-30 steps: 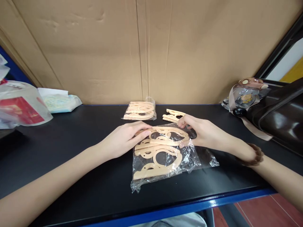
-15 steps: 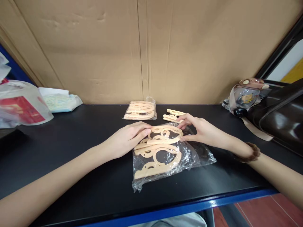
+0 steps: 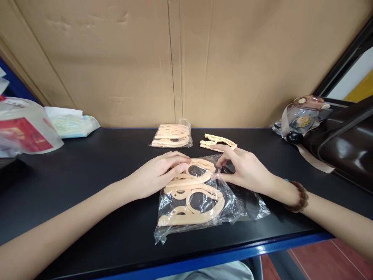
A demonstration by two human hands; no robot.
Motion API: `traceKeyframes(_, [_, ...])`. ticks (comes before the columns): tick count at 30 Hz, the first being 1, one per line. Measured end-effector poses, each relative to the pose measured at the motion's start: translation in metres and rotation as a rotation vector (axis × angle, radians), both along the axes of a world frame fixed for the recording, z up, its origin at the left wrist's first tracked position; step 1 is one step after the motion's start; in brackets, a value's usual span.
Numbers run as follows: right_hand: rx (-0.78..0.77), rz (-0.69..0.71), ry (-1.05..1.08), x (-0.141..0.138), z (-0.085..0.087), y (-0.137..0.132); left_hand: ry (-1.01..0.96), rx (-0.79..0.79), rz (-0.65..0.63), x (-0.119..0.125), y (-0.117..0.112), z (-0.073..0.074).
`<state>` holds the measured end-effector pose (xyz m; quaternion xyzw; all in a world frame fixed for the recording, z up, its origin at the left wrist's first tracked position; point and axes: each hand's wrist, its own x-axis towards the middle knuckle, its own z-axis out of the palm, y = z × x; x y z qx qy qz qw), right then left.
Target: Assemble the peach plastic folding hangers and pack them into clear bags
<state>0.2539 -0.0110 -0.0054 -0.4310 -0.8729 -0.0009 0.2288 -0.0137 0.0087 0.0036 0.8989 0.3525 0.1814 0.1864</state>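
A clear plastic bag (image 3: 233,212) lies in front of me with several beige folding hangers (image 3: 192,219) in it. My left hand (image 3: 160,173) grips the upper left side of the bag, its thumb over the end of a hanger and its fingers along the far edge. At the upper right, my right hand (image 3: 244,167) pinches the bag beside the hanger ends, the index finger raised. Its fingertips partly hide that edge. Just beyond my right hand lies a loose beige hanger (image 3: 220,140), folded, on the black table.
Another bag of folded hangers (image 3: 171,136) sits near the cardboard wall (image 3: 122,70). At the left are a plastic bag with a red print (image 3: 26,130) and a pale packet (image 3: 72,124). A strapped clear bottle (image 3: 303,116) and a dark brown bag (image 3: 344,144) stand on the right.
The near bag has shifted slightly toward me and to the left at its lower edge. My right hand has moved nearer, uncovering more of the loose hanger. My left hand keeps its hold.
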Motion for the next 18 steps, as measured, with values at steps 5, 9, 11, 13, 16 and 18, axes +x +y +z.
traceKeyframes(5, [0.129, 0.009, -0.088, -0.0036, -0.0028, -0.0048, -0.035, -0.017, 0.034, 0.0003, -0.0042, 0.0001])
traceKeyframes(9, [0.166, 0.0, -0.104, -0.0047, -0.003, -0.0076, -0.003, -0.002, 0.013, 0.0005, -0.0059, -0.0001])
traceKeyframes(11, [0.174, 0.008, -0.099, -0.0043, -0.0033, -0.0067, 0.019, 0.008, 0.012, 0.0011, -0.0059, -0.0001])
traceKeyframes(13, [0.184, 0.014, -0.085, -0.0035, -0.004, -0.0046, 0.035, 0.018, 0.017, 0.0016, -0.0061, 0.0001])
traceKeyframes(16, [0.198, -0.007, -0.046, -0.0025, -0.0044, -0.0014, 0.058, 0.022, 0.032, 0.0021, -0.0071, 0.0009])
traceKeyframes(18, [0.195, -0.034, -0.025, -0.0022, -0.0032, -0.0001, 0.079, 0.018, 0.033, 0.0023, -0.0082, 0.0018])
